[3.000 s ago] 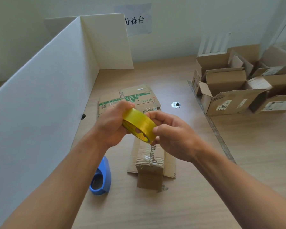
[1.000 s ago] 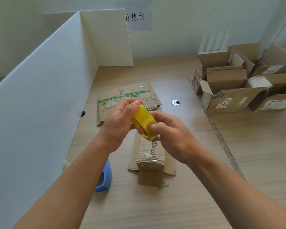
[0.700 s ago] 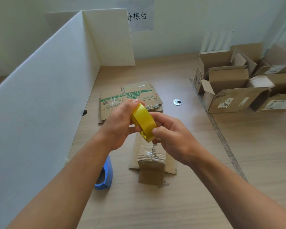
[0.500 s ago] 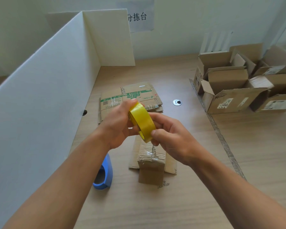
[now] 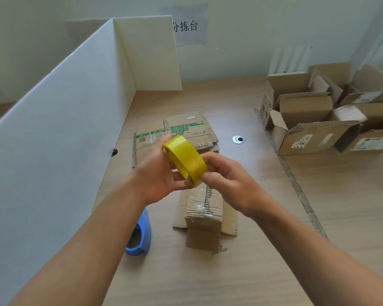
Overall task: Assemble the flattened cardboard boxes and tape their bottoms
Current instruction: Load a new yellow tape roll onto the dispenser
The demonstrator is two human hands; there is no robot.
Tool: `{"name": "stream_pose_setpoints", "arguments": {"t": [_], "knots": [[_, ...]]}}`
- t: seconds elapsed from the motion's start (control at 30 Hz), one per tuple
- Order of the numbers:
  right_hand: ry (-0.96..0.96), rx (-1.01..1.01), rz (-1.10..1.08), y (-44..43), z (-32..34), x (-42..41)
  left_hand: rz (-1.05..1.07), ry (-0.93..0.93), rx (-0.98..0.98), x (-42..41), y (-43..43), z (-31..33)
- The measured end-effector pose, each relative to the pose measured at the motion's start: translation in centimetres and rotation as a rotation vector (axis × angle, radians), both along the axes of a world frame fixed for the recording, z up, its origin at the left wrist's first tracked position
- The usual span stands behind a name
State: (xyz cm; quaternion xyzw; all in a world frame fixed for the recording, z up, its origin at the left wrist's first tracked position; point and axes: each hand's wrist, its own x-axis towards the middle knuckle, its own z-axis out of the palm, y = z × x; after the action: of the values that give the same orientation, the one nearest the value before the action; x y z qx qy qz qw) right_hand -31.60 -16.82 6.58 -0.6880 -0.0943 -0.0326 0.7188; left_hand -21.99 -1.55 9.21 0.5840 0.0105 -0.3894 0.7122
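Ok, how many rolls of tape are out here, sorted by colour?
Yellow roll of tape: 1, held between the left hand and the right hand
Blue roll of tape: 1, on its edge on the table
Total: 2

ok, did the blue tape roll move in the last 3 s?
No. The blue tape roll still stands on edge by the white divider, same gap left of the small taped box.
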Motion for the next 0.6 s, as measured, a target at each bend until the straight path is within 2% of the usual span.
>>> {"name": "stream_pose_setpoints", "arguments": {"t": [0.1, 0.17, 0.3, 0.47, 0.6], "knots": [[0.016, 0.019, -0.072, 0.0, -0.2, 0.0, 0.075, -0.264, 0.073, -0.4, -0.3, -0.4], [-0.005, 0.050, -0.077, -0.1, 0.2, 0.1, 0.047, -0.447, 0.073, -0.8, -0.3, -0.3], [-0.003, 0.025, -0.047, -0.2, 1.4, 0.4, -0.029, -0.629, 0.080, -0.4, 0.5, 0.5], [-0.012, 0.016, -0.016, -0.5, 2.0, 0.6, -0.077, -0.622, 0.057, 0.2, 0.9, 1.4], [-0.019, 0.045, -0.049, -0.7, 2.1, 0.6, 0.020, -0.595, 0.071, -0.2, 0.0, 1.8]]}}
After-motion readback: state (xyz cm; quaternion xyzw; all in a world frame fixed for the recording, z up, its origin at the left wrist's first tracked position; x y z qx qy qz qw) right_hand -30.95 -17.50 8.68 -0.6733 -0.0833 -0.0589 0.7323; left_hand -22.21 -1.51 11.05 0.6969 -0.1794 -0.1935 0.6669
